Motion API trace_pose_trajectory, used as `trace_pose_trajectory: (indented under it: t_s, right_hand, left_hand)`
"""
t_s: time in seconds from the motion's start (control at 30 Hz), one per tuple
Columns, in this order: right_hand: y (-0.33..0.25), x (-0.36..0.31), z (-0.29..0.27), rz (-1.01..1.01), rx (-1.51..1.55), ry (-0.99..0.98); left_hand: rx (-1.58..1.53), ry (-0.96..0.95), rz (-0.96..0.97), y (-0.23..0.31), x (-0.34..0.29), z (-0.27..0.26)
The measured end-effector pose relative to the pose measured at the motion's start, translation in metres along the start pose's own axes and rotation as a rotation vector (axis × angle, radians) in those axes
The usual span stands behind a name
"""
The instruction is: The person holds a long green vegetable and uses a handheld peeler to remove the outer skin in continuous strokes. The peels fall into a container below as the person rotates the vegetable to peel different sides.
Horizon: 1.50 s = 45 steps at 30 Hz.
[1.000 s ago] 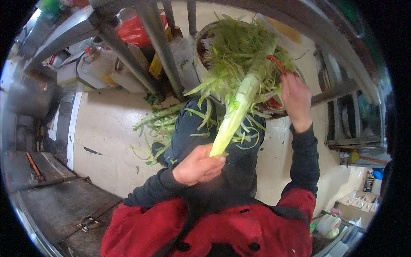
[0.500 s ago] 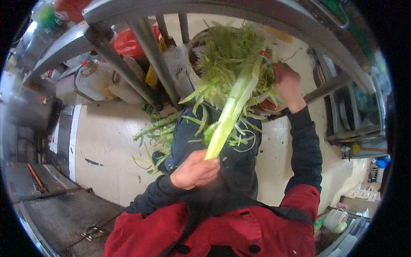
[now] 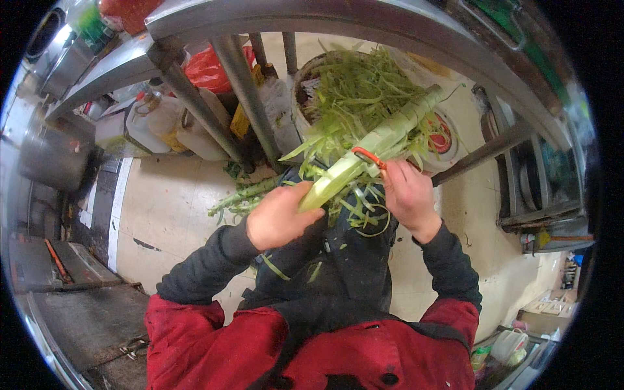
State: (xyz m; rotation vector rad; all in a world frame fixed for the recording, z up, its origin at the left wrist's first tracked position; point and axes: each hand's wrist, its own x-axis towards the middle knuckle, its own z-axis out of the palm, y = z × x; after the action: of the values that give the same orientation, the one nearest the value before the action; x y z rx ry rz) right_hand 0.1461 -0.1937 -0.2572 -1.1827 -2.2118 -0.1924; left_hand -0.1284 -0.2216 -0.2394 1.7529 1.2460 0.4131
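Note:
My left hand [image 3: 276,216] is closed around the near end of a thick pale-green celtuce stalk [image 3: 398,133], which points away and to the right. In my right hand [image 3: 411,200] is an orange-red peeler [image 3: 368,156], its head lying across the stalk about midway along. Beyond the stalk, a heap of green peelings [image 3: 357,84] fills a bucket [image 3: 299,107] to above its rim. More strips hang over my knees. On the floor to the left lie further green stalks [image 3: 250,195], partly hidden by my leg.
A metal table frame [image 3: 312,19] spans the far side, with legs [image 3: 242,97] at left. Behind them stand plastic jugs [image 3: 166,120] and a red bag [image 3: 211,68]. A round white lid with red [image 3: 443,140] lies right of the bucket; a metal rack [image 3: 539,169] stands farther right.
My right hand has come nearer and left, bringing the peeler from the stalk's far end to its middle. The stalk has tilted farther right, and my left hand has shifted slightly left.

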Motion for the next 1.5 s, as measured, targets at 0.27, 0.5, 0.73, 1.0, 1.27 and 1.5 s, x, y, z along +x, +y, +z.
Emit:
trace_pose_trajectory:
  t_s: [0.27, 0.5, 0.73, 1.0, 1.27, 1.5]
  right_hand:
    - [-0.059, -0.02, -0.013, -0.269, 0.033, -0.108]
    - [0.018, 0.007, 0.004, 0.014, -0.184, -0.038]
    - [0.028, 0.02, -0.012, 0.022, -0.292, 0.048]
    - [-0.034, 0.009, -0.01, -0.236, -0.152, -0.1]
    - [0.104, 0.004, -0.012, 0.133, -0.423, 0.007]
    - [-0.055, -0.01, -0.019, -0.345, -0.077, -0.112]
  left_hand:
    - [-0.68, -0.231, -0.144, -0.001, -0.019, 0.023]
    - [-1.318, -0.362, -0.146, -0.017, -0.049, 0.047]
    - [-1.252, -0.337, -0.148, -0.022, -0.049, 0.049]
    - [-1.019, -0.211, -0.266, -0.015, -0.052, 0.059]
    - [-0.894, -0.178, -0.295, -0.005, -0.053, 0.056]
    - [-0.859, -0.161, -0.216, -0.013, -0.05, 0.066]
